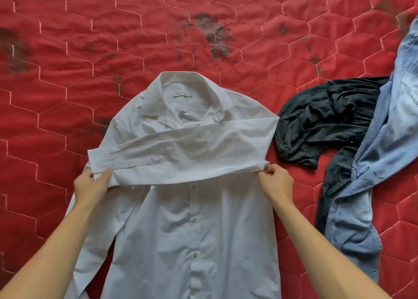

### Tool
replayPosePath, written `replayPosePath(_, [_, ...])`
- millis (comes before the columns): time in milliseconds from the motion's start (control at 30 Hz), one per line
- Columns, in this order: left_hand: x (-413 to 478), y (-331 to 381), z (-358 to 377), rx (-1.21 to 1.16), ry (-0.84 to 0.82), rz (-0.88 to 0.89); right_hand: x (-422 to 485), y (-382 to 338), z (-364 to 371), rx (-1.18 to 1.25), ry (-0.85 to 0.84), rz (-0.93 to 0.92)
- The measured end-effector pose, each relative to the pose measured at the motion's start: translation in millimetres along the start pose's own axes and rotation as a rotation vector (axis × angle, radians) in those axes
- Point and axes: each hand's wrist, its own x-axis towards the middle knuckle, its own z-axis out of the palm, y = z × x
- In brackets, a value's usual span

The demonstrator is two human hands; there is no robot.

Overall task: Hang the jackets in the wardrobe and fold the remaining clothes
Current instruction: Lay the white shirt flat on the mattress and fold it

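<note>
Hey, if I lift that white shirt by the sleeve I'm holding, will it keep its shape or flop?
Probably floppy: the white shirt looks thin and wrinkled, and its sleeve drapes in creases between the left hand and right hand. Likely light, since finger pinches alone hold the sleeve. The collar stands up slightly, so it may stay stiffer.

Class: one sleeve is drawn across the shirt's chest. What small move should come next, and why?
Probably lay the sleeve flat on the shirt and release: the left hand grips its cuff, the right hand pinches its lower edge, and the other sleeve lies unfolded along the side.
</note>
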Motion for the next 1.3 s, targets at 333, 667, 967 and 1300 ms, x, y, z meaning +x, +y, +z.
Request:
replayPosePath(333, [-6.3, 0.5, 5.1, 0.037, -0.006, -0.05, 1.7, 12.4, -17.9, 0.232, -0.112, 0.001])
replayPosePath(667, [-2.5, 1.2, 8.3, -0.01, -0.011, -0.062, -2.2, 10.9, -21.3, 0.431, 0.183, 0.065])
replayPosePath(967, [-4.4, -5.9, 3.4, 0.21, -0.117, 0.194, -15.4, 22.1, -25.1, 0.179, 0.207, 0.038])
replayPosePath(1300, [-37.4, -114.0, -57.5, 0.56, 0.007, 0.059, -73.0, -81.1, 87.8, 0.018, -0.026, -0.632])
